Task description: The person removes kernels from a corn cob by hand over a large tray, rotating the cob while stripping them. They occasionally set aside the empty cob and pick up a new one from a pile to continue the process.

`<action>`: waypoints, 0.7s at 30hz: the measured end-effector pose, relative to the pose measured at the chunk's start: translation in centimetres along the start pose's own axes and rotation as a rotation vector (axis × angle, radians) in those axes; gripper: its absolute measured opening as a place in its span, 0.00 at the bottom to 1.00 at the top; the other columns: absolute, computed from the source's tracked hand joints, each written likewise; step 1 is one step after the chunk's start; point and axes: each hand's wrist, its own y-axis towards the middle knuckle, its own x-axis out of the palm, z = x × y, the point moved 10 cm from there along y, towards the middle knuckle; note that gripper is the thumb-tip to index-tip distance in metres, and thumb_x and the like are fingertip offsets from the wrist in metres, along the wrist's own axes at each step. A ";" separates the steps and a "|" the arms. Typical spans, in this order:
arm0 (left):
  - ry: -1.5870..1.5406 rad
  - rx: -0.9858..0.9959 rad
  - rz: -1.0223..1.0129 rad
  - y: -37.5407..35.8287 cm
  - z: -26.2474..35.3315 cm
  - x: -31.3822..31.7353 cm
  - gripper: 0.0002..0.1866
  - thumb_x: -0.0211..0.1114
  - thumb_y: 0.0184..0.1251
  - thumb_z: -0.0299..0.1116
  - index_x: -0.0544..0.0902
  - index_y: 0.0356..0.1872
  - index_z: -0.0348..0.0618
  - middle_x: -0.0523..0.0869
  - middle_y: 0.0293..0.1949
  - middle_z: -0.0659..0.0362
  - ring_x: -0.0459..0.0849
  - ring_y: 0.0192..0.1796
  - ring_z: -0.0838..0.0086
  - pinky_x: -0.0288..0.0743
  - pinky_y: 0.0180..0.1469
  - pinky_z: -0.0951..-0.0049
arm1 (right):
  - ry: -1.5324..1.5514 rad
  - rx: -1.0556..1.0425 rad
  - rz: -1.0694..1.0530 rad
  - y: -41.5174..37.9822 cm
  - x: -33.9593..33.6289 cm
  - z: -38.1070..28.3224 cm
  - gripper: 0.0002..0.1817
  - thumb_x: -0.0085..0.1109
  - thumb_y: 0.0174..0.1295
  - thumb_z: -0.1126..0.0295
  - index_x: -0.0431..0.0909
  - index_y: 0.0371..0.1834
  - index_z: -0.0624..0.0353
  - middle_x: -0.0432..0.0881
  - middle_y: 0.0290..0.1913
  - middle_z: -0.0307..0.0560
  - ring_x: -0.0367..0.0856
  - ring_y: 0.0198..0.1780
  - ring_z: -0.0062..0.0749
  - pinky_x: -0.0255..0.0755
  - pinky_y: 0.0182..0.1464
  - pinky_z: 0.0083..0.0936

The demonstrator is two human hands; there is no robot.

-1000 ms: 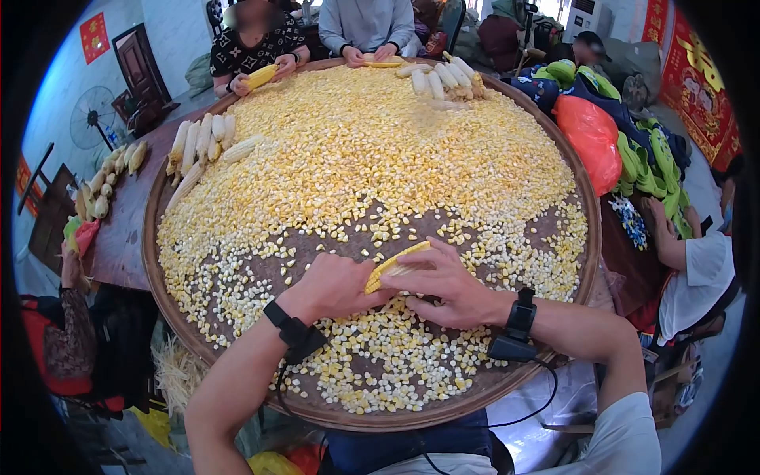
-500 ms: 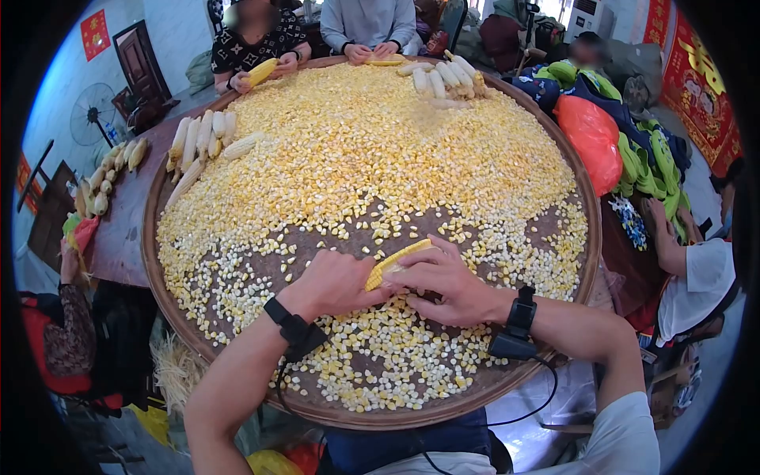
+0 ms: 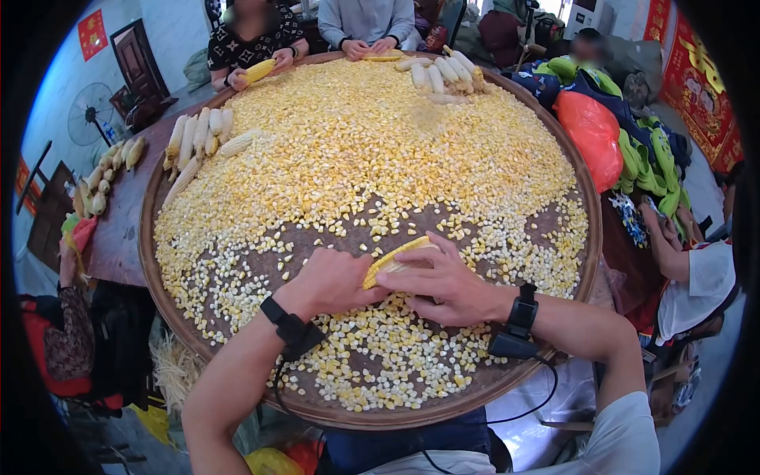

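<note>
Between my two hands lies a corn cob [image 3: 389, 264], yellow kernels along its upper side and a pale stripped side facing me. My left hand [image 3: 336, 281] is closed round its left end, the thumb pressed along the cob. Over the right part of the cob, my right hand [image 3: 443, 283] bends its fingers across and grips it. Loose yellow and white kernels [image 3: 396, 356] lie spread under both hands on a wide round tray [image 3: 332, 229] with a raised brown rim. Part of the cob is hidden by my fingers.
Stripped cobs [image 3: 188, 142] are piled at the tray's left edge, more cobs [image 3: 443, 73] at the far right. Across the tray two people hold corn cobs. A red plastic bag [image 3: 590, 134] and green-and-blue cloth sit beyond the right rim. Cables hang from my wrist straps.
The fingers of my right hand have shifted slightly on the cob, and more of its pale side shows. My left hand keeps nearly the same place.
</note>
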 end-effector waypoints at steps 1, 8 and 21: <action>-0.002 0.003 -0.002 0.0 0.0 0.0 0.36 0.60 0.75 0.70 0.86 0.38 0.39 0.90 0.28 0.39 0.92 0.34 0.40 0.85 0.42 0.43 | -0.005 -0.001 -0.005 0.0 0.0 0.0 0.35 0.69 0.71 0.69 0.76 0.82 0.36 0.81 0.76 0.29 0.75 0.77 0.41 0.45 0.85 0.67; 0.015 -0.001 -0.006 0.0 0.1 0.0 0.36 0.61 0.75 0.71 0.86 0.39 0.39 0.90 0.28 0.40 0.92 0.33 0.41 0.85 0.41 0.44 | 0.004 -0.002 -0.003 0.0 0.1 0.2 0.33 0.70 0.71 0.67 0.77 0.81 0.35 0.83 0.74 0.31 0.76 0.77 0.39 0.46 0.85 0.69; 0.023 0.004 -0.002 -0.1 -0.1 0.0 0.36 0.61 0.74 0.71 0.85 0.39 0.40 0.90 0.27 0.41 0.91 0.33 0.41 0.84 0.40 0.43 | -0.016 -0.053 0.025 0.3 -0.3 -0.7 0.35 0.68 0.69 0.70 0.75 0.81 0.37 0.80 0.76 0.34 0.73 0.78 0.42 0.50 0.82 0.68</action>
